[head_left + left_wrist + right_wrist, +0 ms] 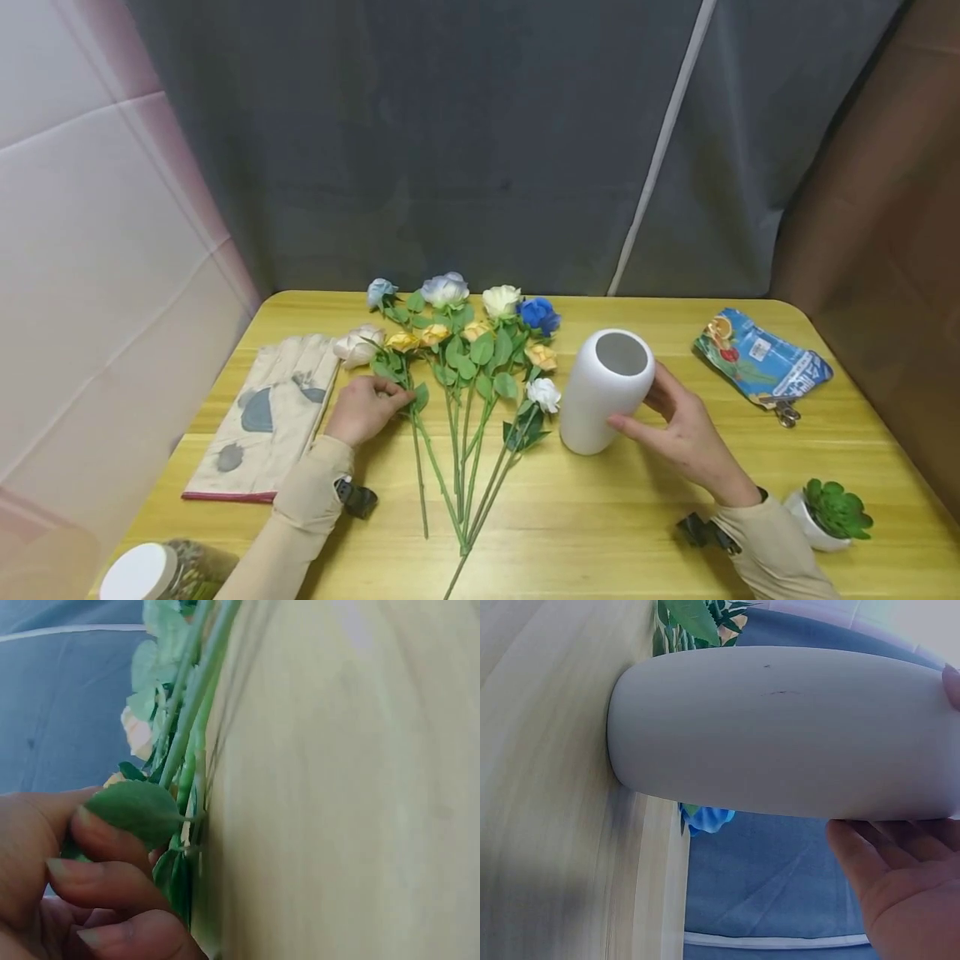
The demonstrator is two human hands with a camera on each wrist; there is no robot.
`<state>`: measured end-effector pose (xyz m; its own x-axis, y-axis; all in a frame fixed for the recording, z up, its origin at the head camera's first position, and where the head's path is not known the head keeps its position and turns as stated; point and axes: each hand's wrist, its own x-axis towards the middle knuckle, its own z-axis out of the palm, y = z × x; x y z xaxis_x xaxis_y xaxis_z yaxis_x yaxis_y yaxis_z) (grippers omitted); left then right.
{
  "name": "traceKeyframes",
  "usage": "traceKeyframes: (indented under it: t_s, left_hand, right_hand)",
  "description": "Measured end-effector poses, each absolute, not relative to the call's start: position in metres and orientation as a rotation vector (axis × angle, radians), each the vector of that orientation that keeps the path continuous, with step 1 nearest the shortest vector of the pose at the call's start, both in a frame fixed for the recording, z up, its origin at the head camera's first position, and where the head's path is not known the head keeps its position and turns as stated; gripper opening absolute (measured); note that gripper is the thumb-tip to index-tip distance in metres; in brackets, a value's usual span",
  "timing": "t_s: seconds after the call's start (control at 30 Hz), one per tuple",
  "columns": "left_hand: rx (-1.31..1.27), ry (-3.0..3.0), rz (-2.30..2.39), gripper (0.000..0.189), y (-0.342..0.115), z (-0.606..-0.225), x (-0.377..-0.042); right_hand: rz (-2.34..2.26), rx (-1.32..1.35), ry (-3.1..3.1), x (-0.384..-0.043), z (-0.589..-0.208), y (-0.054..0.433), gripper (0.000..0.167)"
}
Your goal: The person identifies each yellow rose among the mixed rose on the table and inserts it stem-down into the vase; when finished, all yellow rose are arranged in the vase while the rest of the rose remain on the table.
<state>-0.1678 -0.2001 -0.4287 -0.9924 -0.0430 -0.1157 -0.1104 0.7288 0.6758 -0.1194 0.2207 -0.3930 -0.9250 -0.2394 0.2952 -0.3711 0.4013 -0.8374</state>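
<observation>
My left hand (pixel 366 410) is at the left side of a spread of long-stemmed flowers, its thumb and fingertips pinching a flower stem (pixel 417 467) just below the blooms. In the left wrist view a green leaf (pixel 139 810) lies against the curled fingers (pixel 112 881), and more stems run beside it. A white vase (pixel 596 408) stands upright on the table, right of the flowers, mouth facing up. My right hand (pixel 690 440) grips it from the right, thumb on the near side and fingers behind. Two small dark marks show on the vase wall (pixel 780 742) in the right wrist view.
White, blue and yellow blooms, such as a deep blue flower (pixel 538 315), lie toward the back edge. Left is a folded patterned cloth (pixel 288 400); a lidded jar (pixel 138 573) stands front left. A blue pouch (pixel 765 358) and a potted succulent (pixel 834 510) are at right.
</observation>
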Motion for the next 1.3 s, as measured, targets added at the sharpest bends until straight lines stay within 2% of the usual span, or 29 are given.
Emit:
traceKeyframes:
  t_s: [0.3,0.43,0.53,0.67,0.83,1.3]
  left_hand:
    - [-0.246,2.575,1.540,0.031,-0.206,-0.410,-0.167]
    - [-0.302,2.334,1.841,0.021,-0.202,-0.394,-0.162]
    - [-0.264,2.270,1.946,0.018,-0.197,-0.382,-0.158]
    - [-0.216,2.220,2.047,0.028,-0.186,-0.370,-0.154]
    - [-0.132,2.118,2.239,0.017,-0.168,-0.358,-0.150]
    - [0.087,1.972,2.516,0.008,-0.125,-0.321,-0.144]
  right_hand:
    - [1.530,0.527,-2.554,-0.119,-0.391,0.219,0.076]
    - [1.515,0.536,-2.549,-0.120,-0.391,0.219,0.074]
    - [1.515,0.544,-2.541,-0.120,-0.391,0.219,0.074]
    - [1.529,0.543,-2.540,-0.120,-0.391,0.220,0.075]
    - [1.543,0.536,-2.540,-0.119,-0.391,0.220,0.075]
    - [1.526,0.539,-2.547,-0.118,-0.392,0.218,0.074]
